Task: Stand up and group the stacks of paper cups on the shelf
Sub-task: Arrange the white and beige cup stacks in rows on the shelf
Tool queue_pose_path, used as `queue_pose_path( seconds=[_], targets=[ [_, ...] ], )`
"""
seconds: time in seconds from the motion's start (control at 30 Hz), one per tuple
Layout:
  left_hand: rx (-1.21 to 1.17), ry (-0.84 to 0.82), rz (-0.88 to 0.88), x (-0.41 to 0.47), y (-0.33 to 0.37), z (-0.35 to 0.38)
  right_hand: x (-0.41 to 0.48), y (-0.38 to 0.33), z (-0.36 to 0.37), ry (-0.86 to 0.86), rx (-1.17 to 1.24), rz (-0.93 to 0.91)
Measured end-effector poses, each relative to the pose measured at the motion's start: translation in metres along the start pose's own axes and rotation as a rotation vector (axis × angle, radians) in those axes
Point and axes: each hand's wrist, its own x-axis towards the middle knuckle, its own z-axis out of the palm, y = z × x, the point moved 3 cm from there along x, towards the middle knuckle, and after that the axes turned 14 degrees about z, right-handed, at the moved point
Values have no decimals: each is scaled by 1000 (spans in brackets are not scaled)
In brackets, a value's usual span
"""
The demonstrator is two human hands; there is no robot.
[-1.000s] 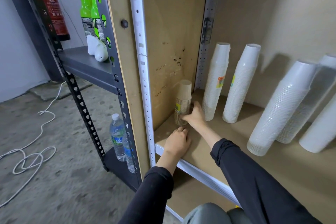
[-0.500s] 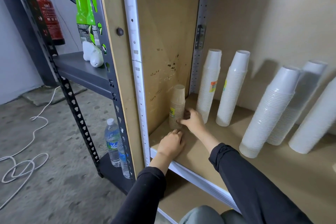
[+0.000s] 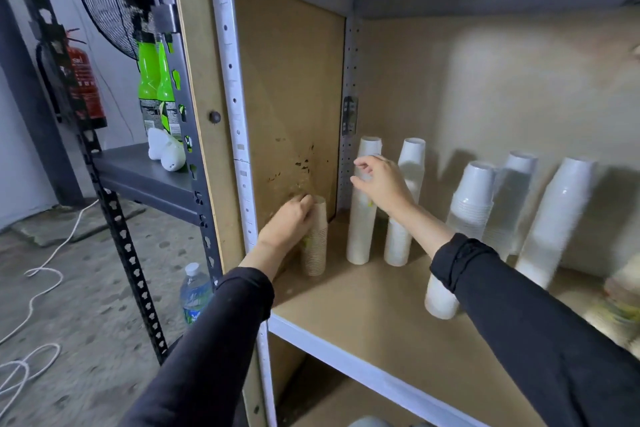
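Fingers (image 3: 306, 204) on brown cup stack (image 3: 316, 246), fibreboard shelf (image 3: 374, 319)

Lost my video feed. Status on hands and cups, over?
Left hand gripping short brown cup stack, upright. Right hand open at tall white stack. Three white stacks right lean. Nothing in the way.

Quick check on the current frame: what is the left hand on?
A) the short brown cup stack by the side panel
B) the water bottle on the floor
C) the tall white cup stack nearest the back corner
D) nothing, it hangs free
A: the left hand wraps the upper part of the short brown cup stack standing by the side panel, while the right hand is at the tall white stack.
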Motion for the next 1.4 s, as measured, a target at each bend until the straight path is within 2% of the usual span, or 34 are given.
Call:
queue_pose_path(
  seconds=[0.1,0.17,0.3,0.4,0.5,0.63,0.83,1.07,1.4],
  targets=[
    [0,-27,40,21,-7,-9,18,-10,-24,64,-118,-38],
    [17,-65,4,32,-12,-11,30,-13,-33,68,-188,-34],
    [47,-170,-67,44,-17,-10,49,-13,-41,32,-286,12],
    [23,-224,-88,48,-23,-5,56,-12,-41,-56,-320,27],
    [-24,-247,-93,51,-29,-1,59,-13,-39,-129,-314,47],
    [-32,-244,-59,51,-28,-1,60,-16,-37,-137,-313,57],
    [-20,-201,27,47,-21,2,62,-24,-33,-84,-285,106],
    [-20,-202,17,51,-12,12,65,-32,-24,-7,-295,185],
    [-94,-220,25,50,-9,10,68,-24,-38,-156,-239,92]
  ],
)
